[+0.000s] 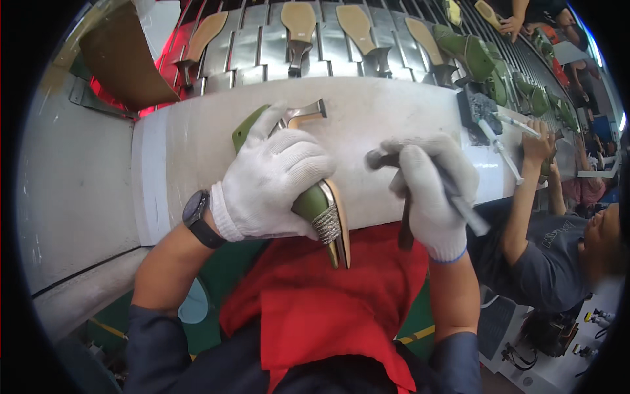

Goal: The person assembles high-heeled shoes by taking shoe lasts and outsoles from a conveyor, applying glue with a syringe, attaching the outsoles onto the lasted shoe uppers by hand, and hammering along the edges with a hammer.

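My left hand (279, 174), in a white knitted glove, is closed round a green heeled shoe (306, 205). The shoe lies on its side with its toe toward me. A silver braided band crosses its front, and the metallic heel sticks out beyond my fingers. To the right, my right hand (436, 190), gloved too, grips a hammer (377, 159) above the bench's near edge. Its round face points toward the shoe without touching it. A blurred grey end shows on the hand's other side and a dark brown bar below; the fist hides how they join.
The pale bench (374, 105) runs across in front of me. Behind it a slatted metal conveyor (259, 43) carries several tan-soled heeled shoes and green ones. A dark block (482, 108) with white syringe-like tubes (502, 151) stands at the right, beside a co-worker's arm (522, 203).
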Demonstrator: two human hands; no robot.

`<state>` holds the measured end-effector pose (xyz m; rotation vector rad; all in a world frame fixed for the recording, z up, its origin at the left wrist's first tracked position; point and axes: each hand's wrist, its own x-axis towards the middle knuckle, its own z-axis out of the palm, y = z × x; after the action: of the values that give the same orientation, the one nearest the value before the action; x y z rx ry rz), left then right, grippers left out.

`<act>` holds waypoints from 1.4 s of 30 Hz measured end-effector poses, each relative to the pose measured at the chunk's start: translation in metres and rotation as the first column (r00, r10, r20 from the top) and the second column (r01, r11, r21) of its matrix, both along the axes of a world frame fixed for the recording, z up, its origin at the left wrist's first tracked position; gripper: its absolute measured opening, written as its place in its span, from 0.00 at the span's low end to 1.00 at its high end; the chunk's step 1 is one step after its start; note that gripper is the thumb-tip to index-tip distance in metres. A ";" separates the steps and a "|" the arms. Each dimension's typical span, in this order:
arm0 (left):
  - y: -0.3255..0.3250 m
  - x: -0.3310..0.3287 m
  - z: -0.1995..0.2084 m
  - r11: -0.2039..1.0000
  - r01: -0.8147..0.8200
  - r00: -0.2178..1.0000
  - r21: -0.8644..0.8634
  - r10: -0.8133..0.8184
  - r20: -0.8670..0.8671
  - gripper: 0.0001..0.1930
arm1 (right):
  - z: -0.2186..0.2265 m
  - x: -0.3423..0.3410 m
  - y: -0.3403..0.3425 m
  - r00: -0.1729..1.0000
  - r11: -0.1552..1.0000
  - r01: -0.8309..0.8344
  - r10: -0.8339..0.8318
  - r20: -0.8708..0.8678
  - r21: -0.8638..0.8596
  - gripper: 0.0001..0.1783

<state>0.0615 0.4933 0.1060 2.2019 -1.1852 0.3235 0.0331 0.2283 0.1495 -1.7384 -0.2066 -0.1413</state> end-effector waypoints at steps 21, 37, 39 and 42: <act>0.026 0.000 -0.015 0.777 -0.580 0.689 -0.245 0.306 -0.657 0.20 | -0.017 0.176 0.177 0.993 0.991 0.109 -0.105 0.061 -0.083 0.43; -0.002 -0.003 -0.017 0.921 -0.389 0.918 -0.033 0.384 -0.103 0.21 | 0.098 0.278 -0.180 0.903 0.127 0.396 -0.235 0.360 -0.909 0.16; -0.003 -0.004 -0.013 0.916 -0.401 0.913 -0.018 0.397 -0.097 0.21 | 0.097 0.292 -0.241 0.978 -0.110 0.128 -0.151 0.144 -0.986 0.15; -0.002 0.000 -0.012 0.907 -0.421 0.895 0.019 0.419 -0.152 0.21 | 0.056 0.308 -0.293 0.983 -0.080 -0.124 -0.149 -0.111 -0.989 0.16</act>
<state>0.0611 0.4908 0.0937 2.4112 -0.6128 0.3282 0.3414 -0.0647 0.2060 -3.3711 -0.1367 0.3059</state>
